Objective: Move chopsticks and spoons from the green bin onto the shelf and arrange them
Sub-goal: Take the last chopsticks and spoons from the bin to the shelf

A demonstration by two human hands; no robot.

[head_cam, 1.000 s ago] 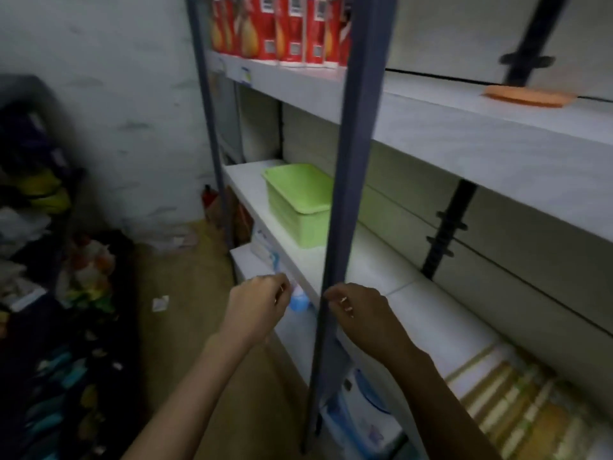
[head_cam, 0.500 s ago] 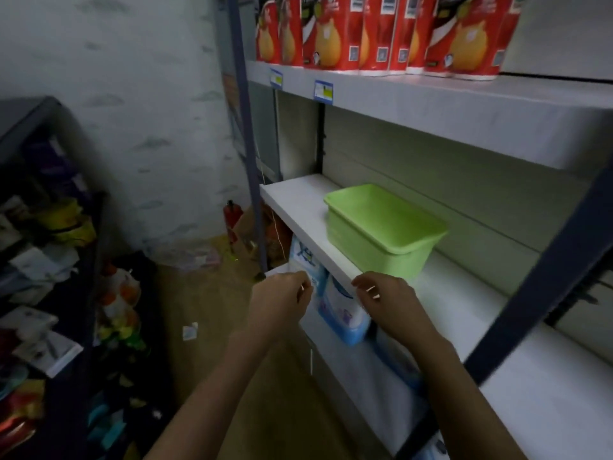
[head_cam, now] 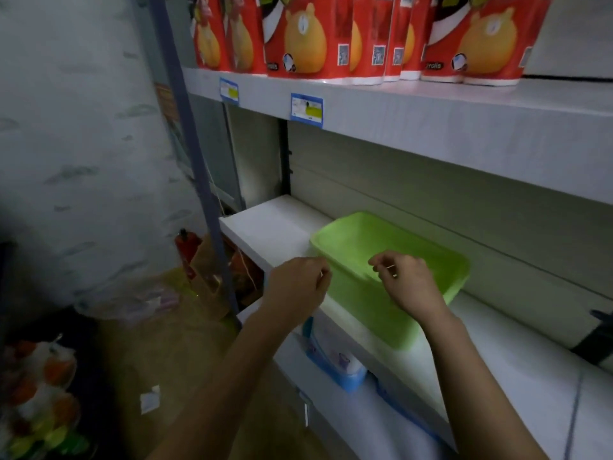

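The green bin (head_cam: 374,313) stands on the white middle shelf (head_cam: 278,227), its long side toward me. From this angle only its far inner wall shows, and no chopsticks or spoons are visible. My left hand (head_cam: 297,285) hovers at the bin's near left corner with its fingers loosely curled and holds nothing. In front of the bin's near rim, my right hand (head_cam: 409,283) has its fingers half bent over the opening and is also empty. Whether either hand touches the rim I cannot tell.
Red paper-roll packs (head_cam: 318,38) line the upper shelf (head_cam: 414,127), which overhangs the bin. A blue upright post (head_cam: 195,180) stands at the left. Blue packages (head_cam: 335,363) sit on the lower shelf. Goods are stacked on the floor at the left (head_cam: 43,386).
My view has swung left and closer to the bin, and the post has left the middle of the view. Both hands rose from the shelf's front edge to the bin's near rim.
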